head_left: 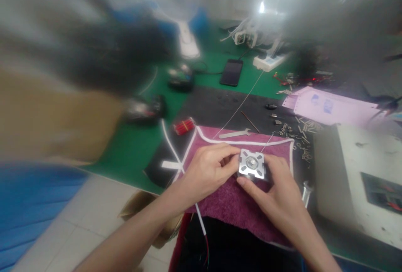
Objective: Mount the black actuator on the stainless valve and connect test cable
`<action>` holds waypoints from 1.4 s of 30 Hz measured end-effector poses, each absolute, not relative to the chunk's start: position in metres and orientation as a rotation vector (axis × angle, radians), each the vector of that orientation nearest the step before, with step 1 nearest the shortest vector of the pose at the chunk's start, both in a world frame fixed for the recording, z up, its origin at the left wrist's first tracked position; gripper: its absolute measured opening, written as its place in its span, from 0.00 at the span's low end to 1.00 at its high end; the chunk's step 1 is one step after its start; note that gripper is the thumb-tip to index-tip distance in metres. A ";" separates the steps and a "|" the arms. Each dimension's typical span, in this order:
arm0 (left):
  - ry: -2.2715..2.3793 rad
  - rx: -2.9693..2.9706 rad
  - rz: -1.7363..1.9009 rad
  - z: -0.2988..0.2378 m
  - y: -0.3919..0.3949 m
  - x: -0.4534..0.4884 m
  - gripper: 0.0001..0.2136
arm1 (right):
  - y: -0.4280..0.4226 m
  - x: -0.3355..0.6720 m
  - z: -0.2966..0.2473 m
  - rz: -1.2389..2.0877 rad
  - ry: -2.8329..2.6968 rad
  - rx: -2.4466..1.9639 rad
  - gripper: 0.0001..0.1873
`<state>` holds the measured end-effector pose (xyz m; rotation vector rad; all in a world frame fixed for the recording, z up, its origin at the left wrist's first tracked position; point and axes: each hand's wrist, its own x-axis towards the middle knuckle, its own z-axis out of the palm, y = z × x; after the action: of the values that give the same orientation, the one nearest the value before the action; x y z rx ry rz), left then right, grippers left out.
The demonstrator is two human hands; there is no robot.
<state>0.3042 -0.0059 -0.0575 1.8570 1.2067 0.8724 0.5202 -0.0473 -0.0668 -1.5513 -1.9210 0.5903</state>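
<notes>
Between my two hands is a square metal part with slotted corners, a round centre and a darker body below its bright face. The fingertips of my left hand pinch its left edge. My right hand grips its right side, thumb at the lower left corner. Beneath lies a purple cloth with white edging. An open-ended wrench rests along the cloth's far edge. A white cable with thin coloured wires at its end passes by my left forearm.
A red bundle lies on the black mat. Small metal parts are scattered on the right, near pink papers and a pale box-shaped housing. Behind are a phone and a power strip. Another wrench lies right.
</notes>
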 end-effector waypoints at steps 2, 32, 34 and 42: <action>1.189 1.856 0.828 -0.054 -0.003 0.302 0.10 | -0.047 0.520 -0.066 0.585 -1.923 -1.532 0.26; 1.078 1.521 0.732 -0.028 0.005 0.299 0.09 | -0.056 0.533 -0.067 0.606 -1.928 -1.353 0.26; 1.080 1.544 0.719 -0.026 0.004 0.296 0.09 | -0.057 0.533 -0.066 0.672 -1.906 -1.331 0.26; 1.072 1.918 0.730 -0.025 -0.001 0.291 0.08 | -0.057 0.535 -0.067 0.743 -1.881 -1.292 0.25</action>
<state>0.2909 -0.0006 -0.0254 1.9184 1.0724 0.7296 0.5350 -0.0566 -0.0672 -1.2919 -1.8814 0.7431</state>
